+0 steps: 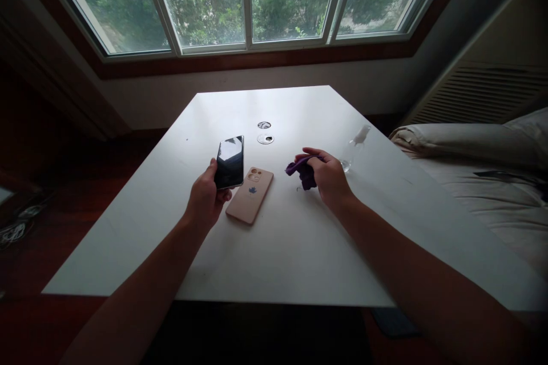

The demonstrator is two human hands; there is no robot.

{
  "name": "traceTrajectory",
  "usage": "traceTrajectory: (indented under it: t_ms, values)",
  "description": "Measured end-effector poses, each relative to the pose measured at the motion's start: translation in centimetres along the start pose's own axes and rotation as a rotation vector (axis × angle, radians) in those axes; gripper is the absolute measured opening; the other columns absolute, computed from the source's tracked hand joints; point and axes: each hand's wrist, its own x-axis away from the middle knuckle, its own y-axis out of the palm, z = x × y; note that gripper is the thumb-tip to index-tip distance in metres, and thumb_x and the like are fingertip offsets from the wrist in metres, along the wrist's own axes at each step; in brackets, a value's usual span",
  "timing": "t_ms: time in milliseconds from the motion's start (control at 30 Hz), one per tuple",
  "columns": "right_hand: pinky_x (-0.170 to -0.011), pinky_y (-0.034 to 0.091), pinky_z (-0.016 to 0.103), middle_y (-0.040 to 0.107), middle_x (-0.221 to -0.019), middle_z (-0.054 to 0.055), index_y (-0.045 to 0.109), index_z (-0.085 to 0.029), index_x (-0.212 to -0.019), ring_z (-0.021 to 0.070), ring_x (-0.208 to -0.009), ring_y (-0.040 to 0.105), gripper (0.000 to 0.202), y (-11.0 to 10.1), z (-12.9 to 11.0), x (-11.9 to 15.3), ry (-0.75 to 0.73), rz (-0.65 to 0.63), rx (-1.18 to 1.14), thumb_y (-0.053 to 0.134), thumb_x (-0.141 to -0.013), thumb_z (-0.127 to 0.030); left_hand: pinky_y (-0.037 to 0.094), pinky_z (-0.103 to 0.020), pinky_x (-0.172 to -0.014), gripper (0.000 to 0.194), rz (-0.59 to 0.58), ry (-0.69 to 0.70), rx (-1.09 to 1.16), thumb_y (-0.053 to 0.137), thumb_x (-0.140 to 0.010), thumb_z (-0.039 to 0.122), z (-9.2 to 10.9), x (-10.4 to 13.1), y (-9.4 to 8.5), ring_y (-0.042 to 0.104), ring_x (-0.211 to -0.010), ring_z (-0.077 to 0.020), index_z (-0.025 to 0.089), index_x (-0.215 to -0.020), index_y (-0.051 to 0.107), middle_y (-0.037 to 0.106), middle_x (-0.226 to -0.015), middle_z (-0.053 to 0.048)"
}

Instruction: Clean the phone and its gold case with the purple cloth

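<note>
My left hand point(206, 195) is closed around a smartphone point(230, 162), held tilted above the white table point(299, 262) with its dark, shiny screen showing. Just right of that hand, a pinkish-beige phone case point(250, 199) with camera cut-outs and a small dark emblem lies back side up on the tabletop. In my right hand point(329, 175) a crumpled purple cloth point(306, 174) is pinched between thumb and fingers, apart from the phone. Beyond this hand stands a clear spray bottle point(353, 148), partly hidden by it.
Two round discs point(265, 139) are set in the table toward its far side. A window point(252, 5) spans the wall behind. To the right is a bed point(462, 165) with pale bedding; on the left, cables point(17, 228) lie on the dark red floor.
</note>
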Motion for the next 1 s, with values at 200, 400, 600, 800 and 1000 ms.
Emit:
traceTrajectory:
  t_ms: [200, 400, 600, 800, 1000]
  values:
    - [-0.055, 0.054, 0.026, 0.075, -0.090, 0.007, 0.073, -0.017, -0.101, 0.0179, -0.072, 0.068, 0.028, -0.4, -0.2, -1.0, -0.031, 0.082, 0.033, 0.065, -0.080, -0.035, 0.034, -0.019, -0.035, 0.030, -0.002, -0.016, 0.001, 0.068, -0.091, 0.044, 0.1, 0.2, 0.0, 0.039, -0.038, -0.0058, 0.017, -0.086, 0.054, 0.048, -0.060, 0.005]
    - [-0.063, 0.055, 0.026, 0.075, -0.089, 0.006, 0.073, -0.018, -0.092, 0.0190, -0.080, 0.068, 0.027, -1.5, -0.5, -2.2, -0.013, 0.182, 0.173, 0.064, -0.081, -0.041, 0.035, -0.020, -0.035, 0.031, -0.009, -0.007, -0.018, 0.069, -0.089, 0.045, 0.2, 0.3, 0.0, 0.040, -0.040, -0.0063, 0.017, -0.088, 0.057, 0.050, -0.062, 0.004]
    - [-0.053, 0.051, 0.025, 0.074, -0.087, 0.007, 0.069, -0.017, -0.114, 0.0172, -0.066, 0.065, 0.043, -2.6, 0.1, -2.9, 0.119, 0.136, 0.324, 0.070, -0.071, -0.024, 0.035, -0.020, -0.035, 0.030, -0.027, -0.001, -0.026, 0.068, -0.090, 0.044, 0.1, 0.2, -0.2, 0.040, -0.040, -0.0066, 0.016, -0.089, 0.058, 0.053, -0.064, 0.003]
    - [-0.063, 0.061, 0.032, 0.077, -0.092, 0.010, 0.072, -0.017, -0.103, 0.0209, -0.075, 0.072, 0.028, -2.3, -0.5, -2.7, 0.163, -0.102, 0.257, 0.057, -0.084, -0.031, 0.037, -0.020, -0.035, 0.031, -0.014, -0.013, -0.025, 0.068, -0.090, 0.045, 0.1, 0.3, -0.2, 0.043, -0.041, -0.0073, 0.016, -0.090, 0.060, 0.054, -0.065, 0.001]
    - [-0.055, 0.051, 0.027, 0.071, -0.073, 0.007, 0.073, -0.017, -0.078, 0.0193, -0.065, 0.064, 0.019, -2.4, 0.3, -2.5, 0.082, -0.002, 0.515, 0.077, -0.076, -0.036, 0.036, -0.020, -0.035, 0.030, -0.032, -0.021, -0.042, 0.068, -0.089, 0.045, 0.1, 0.2, -0.3, 0.043, -0.042, -0.0072, 0.016, -0.092, 0.061, 0.058, -0.070, 0.000]
